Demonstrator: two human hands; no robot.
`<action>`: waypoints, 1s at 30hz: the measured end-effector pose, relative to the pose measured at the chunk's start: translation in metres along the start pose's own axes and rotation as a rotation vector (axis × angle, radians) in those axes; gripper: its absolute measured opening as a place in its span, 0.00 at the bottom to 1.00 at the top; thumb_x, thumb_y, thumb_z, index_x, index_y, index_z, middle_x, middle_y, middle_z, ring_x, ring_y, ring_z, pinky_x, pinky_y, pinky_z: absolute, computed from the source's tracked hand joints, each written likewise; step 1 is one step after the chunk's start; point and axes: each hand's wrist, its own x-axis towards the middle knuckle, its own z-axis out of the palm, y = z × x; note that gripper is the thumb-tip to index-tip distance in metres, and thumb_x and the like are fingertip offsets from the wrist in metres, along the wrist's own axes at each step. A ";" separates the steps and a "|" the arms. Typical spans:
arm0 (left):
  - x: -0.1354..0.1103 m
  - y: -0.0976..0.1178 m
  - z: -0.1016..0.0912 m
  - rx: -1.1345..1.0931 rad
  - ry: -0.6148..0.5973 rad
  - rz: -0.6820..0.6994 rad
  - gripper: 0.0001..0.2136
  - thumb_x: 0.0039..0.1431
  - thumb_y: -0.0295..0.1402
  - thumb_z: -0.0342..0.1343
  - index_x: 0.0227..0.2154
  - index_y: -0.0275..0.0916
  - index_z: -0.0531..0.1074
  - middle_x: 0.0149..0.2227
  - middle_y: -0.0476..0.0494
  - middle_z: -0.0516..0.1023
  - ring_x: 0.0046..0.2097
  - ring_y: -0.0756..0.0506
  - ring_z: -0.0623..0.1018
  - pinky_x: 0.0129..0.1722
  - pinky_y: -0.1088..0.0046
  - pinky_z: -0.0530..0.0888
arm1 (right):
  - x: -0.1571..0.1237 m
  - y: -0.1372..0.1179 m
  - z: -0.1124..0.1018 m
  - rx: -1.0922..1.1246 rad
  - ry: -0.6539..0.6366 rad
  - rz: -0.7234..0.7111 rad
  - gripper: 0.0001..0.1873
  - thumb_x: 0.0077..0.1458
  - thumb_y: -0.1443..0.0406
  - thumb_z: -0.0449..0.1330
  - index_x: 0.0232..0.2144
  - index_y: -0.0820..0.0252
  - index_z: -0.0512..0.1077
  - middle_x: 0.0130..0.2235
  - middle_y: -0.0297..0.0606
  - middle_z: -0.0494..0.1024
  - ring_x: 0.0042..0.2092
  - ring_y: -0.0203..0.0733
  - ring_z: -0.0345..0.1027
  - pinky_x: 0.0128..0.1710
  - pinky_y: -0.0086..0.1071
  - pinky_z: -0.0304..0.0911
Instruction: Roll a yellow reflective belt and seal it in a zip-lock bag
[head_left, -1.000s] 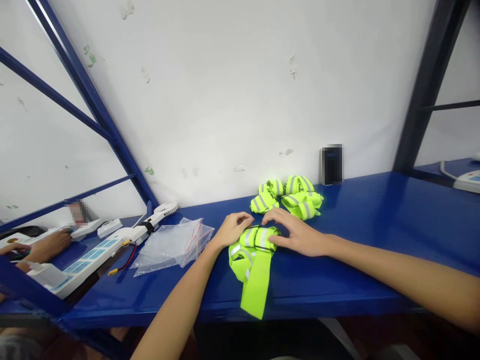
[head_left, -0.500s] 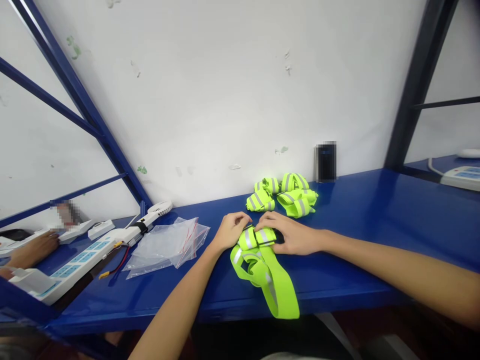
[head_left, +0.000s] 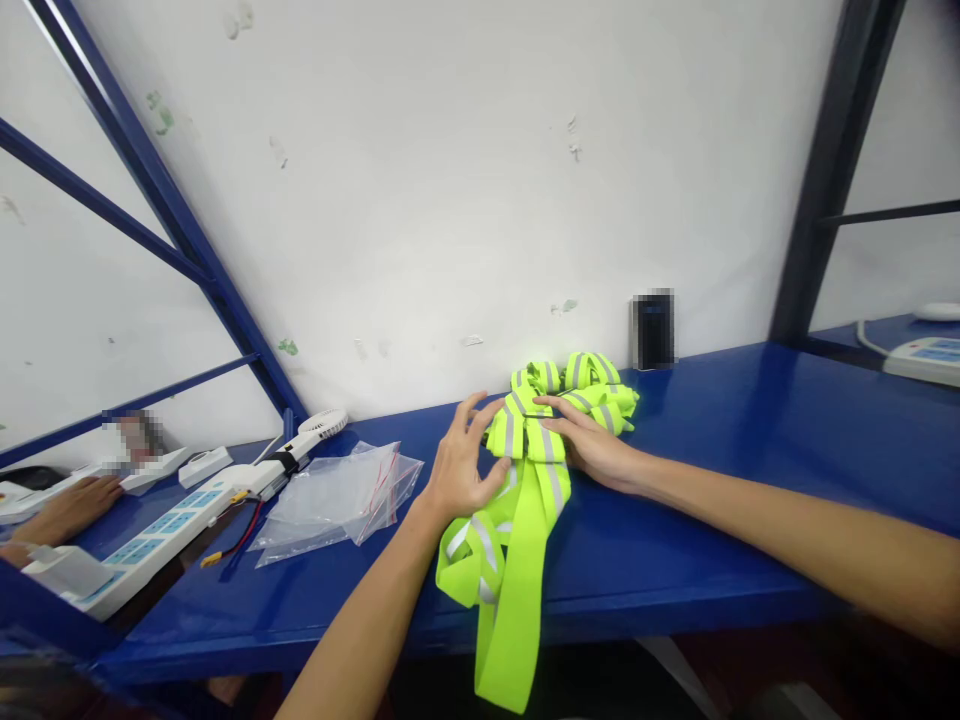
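Note:
A neon yellow reflective strap (head_left: 525, 470) with grey stripes lies on the blue shelf (head_left: 735, 450); its folded top is bound by a thin black band and its long tail hangs over the front edge. My left hand (head_left: 461, 465) has its fingers spread, with the thumb against the strap's left side. My right hand (head_left: 592, 440) presses on the folded top from the right, fingers together. Right behind lies a pile of folded yellow straps (head_left: 592, 385), close to the wall.
Clear plastic zip bags (head_left: 337, 495) lie left of my hands. Further left are a white power strip (head_left: 161, 530), a small white fan (head_left: 319, 425) and another person's hand (head_left: 67, 505). A dark small box (head_left: 652, 328) stands against the wall. Another power strip (head_left: 926, 358) sits far right.
Both hands moved the bound strap away from me, up to the pile of folded straps. My left hand has opened its fingers. The tail now hangs further over the edge.

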 end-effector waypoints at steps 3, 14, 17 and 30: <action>0.001 0.003 0.001 0.048 -0.061 0.065 0.30 0.51 0.30 0.53 0.59 0.44 0.58 0.61 0.39 0.59 0.59 0.37 0.64 0.57 0.60 0.62 | -0.003 -0.001 0.003 0.090 -0.028 0.036 0.22 0.57 0.58 0.55 0.54 0.48 0.62 0.47 0.36 0.77 0.45 0.43 0.73 0.43 0.38 0.69; 0.010 -0.020 0.017 -0.761 0.247 -0.556 0.20 0.53 0.41 0.56 0.47 0.40 0.63 0.20 0.55 0.67 0.19 0.53 0.64 0.20 0.78 0.62 | -0.008 -0.012 -0.012 -0.814 -0.179 -0.367 0.21 0.49 0.49 0.61 0.37 0.60 0.71 0.30 0.36 0.75 0.29 0.41 0.67 0.30 0.33 0.63; 0.011 -0.023 0.019 -0.853 0.291 -0.584 0.15 0.53 0.41 0.56 0.40 0.39 0.66 0.21 0.55 0.67 0.18 0.55 0.63 0.19 0.80 0.61 | -0.007 -0.008 -0.012 -0.929 -0.040 -0.476 0.30 0.48 0.52 0.64 0.50 0.57 0.63 0.42 0.41 0.74 0.35 0.44 0.69 0.33 0.36 0.66; 0.001 -0.019 0.025 -0.598 -0.145 -0.410 0.25 0.61 0.52 0.40 0.44 0.36 0.67 0.21 0.51 0.70 0.18 0.51 0.67 0.19 0.76 0.62 | -0.004 -0.011 -0.007 -0.648 0.127 -0.565 0.11 0.56 0.56 0.57 0.31 0.58 0.66 0.27 0.32 0.68 0.29 0.38 0.63 0.30 0.32 0.59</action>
